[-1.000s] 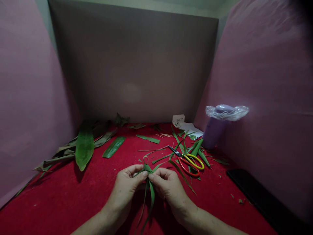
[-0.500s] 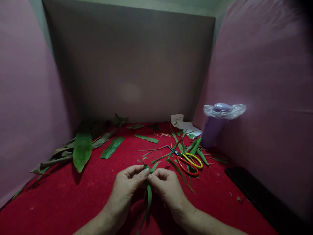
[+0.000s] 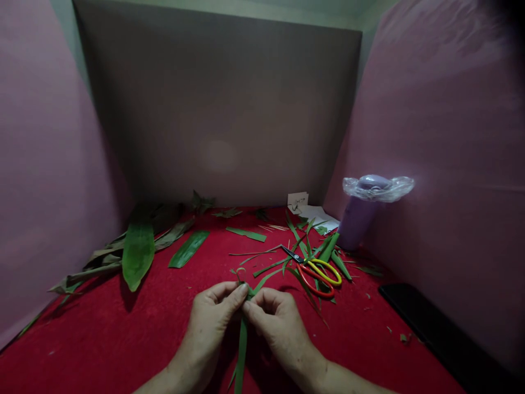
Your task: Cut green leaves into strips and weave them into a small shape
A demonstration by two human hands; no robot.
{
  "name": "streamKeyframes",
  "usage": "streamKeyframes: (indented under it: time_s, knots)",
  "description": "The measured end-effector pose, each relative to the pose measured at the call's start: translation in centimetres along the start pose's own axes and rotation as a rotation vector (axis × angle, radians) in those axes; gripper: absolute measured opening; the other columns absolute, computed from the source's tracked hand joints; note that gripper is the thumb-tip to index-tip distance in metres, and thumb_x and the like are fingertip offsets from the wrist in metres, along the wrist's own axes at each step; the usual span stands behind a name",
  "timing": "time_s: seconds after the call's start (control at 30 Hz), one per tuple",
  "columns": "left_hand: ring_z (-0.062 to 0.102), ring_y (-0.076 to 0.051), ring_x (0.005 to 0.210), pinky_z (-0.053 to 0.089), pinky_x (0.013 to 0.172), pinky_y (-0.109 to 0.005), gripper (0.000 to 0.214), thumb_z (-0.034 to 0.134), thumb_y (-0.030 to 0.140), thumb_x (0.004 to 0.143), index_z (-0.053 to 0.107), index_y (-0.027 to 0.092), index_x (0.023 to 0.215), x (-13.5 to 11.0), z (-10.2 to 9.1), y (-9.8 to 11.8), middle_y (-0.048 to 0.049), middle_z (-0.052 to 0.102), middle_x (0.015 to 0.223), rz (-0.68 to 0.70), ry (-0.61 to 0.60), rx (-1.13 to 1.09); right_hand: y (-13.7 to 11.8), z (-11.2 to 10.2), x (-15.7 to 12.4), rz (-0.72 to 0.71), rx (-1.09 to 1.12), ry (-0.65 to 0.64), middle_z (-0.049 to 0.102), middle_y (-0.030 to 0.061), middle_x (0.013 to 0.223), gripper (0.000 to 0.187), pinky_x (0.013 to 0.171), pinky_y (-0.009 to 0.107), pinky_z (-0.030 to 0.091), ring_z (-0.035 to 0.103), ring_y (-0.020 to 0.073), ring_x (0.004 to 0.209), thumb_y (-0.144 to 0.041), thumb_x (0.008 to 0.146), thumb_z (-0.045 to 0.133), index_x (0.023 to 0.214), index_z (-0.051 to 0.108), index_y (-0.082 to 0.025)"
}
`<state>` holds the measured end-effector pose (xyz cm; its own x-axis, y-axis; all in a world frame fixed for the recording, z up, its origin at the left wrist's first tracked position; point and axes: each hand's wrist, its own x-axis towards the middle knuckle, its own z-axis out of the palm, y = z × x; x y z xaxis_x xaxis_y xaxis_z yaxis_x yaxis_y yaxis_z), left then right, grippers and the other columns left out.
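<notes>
Both my hands meet at the front centre over a red cloth. Thumb and fingertips of my left hand [image 3: 215,314] pinch a green leaf strip [image 3: 241,350] where it is folded or knotted. My right hand [image 3: 279,317] pinches the same piece from the other side. One long end hangs down toward me; another slants up to the right. A small curled loop pokes out above my left fingertips. The fold itself is mostly hidden by my thumbs. Just beyond my right hand lie scissors [image 3: 314,271] with one red and one yellow handle, blades slightly apart.
Cut leaf scraps [image 3: 328,246] lie around the scissors. A broad green leaf [image 3: 138,254] and dried leaves are at left. A purple cup [image 3: 356,221] with plastic wrap stands at right, near white papers [image 3: 315,214]. A black phone-like slab [image 3: 414,312] lies along the right wall.
The hanging end of the strip has swung and now hangs straighter. The loop above my left fingers has shifted slightly left, and my right fingertips have moved a little along the strip.
</notes>
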<state>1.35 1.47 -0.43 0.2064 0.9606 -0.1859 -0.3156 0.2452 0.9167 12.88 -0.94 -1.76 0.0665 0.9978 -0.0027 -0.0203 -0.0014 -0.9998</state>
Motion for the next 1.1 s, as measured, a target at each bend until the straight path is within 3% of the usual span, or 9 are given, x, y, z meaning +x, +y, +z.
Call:
streamKeyframes:
  time_s: [0.33,0.6,0.9,1.1]
  knots:
    - [0.055,-0.008,0.044,0.040,0.045,-0.017,0.020,0.078,0.025,0.057,0.064,0.013,0.064,0.11,-0.02,-0.01,0.0024,0.061,0.051,-0.012,0.054,-0.023,0.09,0.20,-0.21,-0.053,-0.081,-0.003,0.038,-0.0052,0.047,0.030,0.042,0.020,0.024,0.031,0.0069,0.045,-0.035,0.073,0.057,0.053,0.044,-0.017]
    - [0.059,-0.012,0.054,0.044,0.053,-0.021,0.020,0.075,0.025,0.060,0.066,0.011,0.071,0.09,-0.25,-0.03,-0.0032,0.066,0.063,-0.034,-0.059,-0.012,0.39,0.21,-0.13,-0.098,-0.148,0.033,0.036,-0.0059,0.047,0.026,0.042,0.019,0.024,0.031,0.0070,0.045,-0.027,0.074,0.053,0.053,0.042,-0.017]
    - [0.052,-0.008,0.044,0.039,0.045,-0.018,0.019,0.076,0.024,0.058,0.061,0.013,0.059,0.13,-0.10,-0.15,0.0017,0.059,0.051,-0.018,0.036,0.002,0.34,0.22,-0.51,-0.179,-0.289,0.048,0.042,-0.0045,0.050,0.024,0.045,0.019,0.028,0.036,0.0081,0.048,-0.026,0.077,0.050,0.056,0.046,-0.016]
    - [0.062,-0.015,0.058,0.047,0.057,-0.024,0.023,0.075,0.021,0.060,0.068,0.012,0.081,-0.26,0.04,0.40,-0.0043,0.068,0.067,-0.041,-0.048,-0.035,0.09,0.05,-0.63,-0.217,-0.323,0.071,0.040,-0.0054,0.048,0.025,0.044,0.018,0.028,0.036,0.0077,0.046,-0.026,0.078,0.049,0.055,0.045,-0.017]
